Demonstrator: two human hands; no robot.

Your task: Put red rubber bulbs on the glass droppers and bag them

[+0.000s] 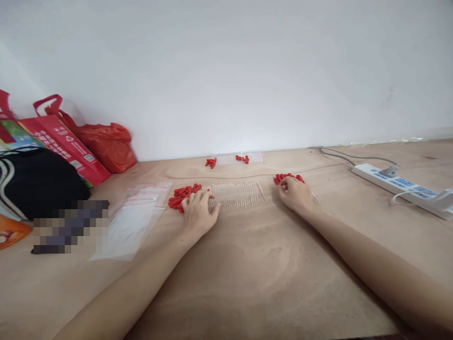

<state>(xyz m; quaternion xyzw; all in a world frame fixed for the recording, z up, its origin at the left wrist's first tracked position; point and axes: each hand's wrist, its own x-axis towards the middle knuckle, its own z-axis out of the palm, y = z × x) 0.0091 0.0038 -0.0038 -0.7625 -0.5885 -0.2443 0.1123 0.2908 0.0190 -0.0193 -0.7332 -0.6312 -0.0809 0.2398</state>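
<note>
A: We face a white wall (247, 71) behind a wooden tabletop (230, 288). Where are the fingers?

B: The left hand (198, 210) has its fingers bent and loosely spread over the inner edge of a heap of red pieces (182, 192). A row of thin pale sticks (233, 194) begins beside its fingertips. We cannot tell whether it grips anything

A: And the other?

B: The right hand (294, 192) has thumb and forefinger drawn close together, just beside a red cluster (283, 178). Whether something is pinched there, we cannot tell

A: How would these things handle?

B: We judge the red pieces light and smooth, apt to roll, best taken round the middle between thumb and fingertip. The sticks seem stiff but slim enough to snap, so we would hold them gently at mid-length

A: Any containers?

B: Left of the left hand, a flat clear plastic bag (130, 219); we cannot make out any contents. Near the wall, smaller red clumps (211, 163) lie on or in another clear bag (258, 157); we cannot say which. Farther left stand a bulging red plastic bag (111, 147), a printed carrier bag (60, 141) and a black bag (42, 182), their contents hidden from us
</note>
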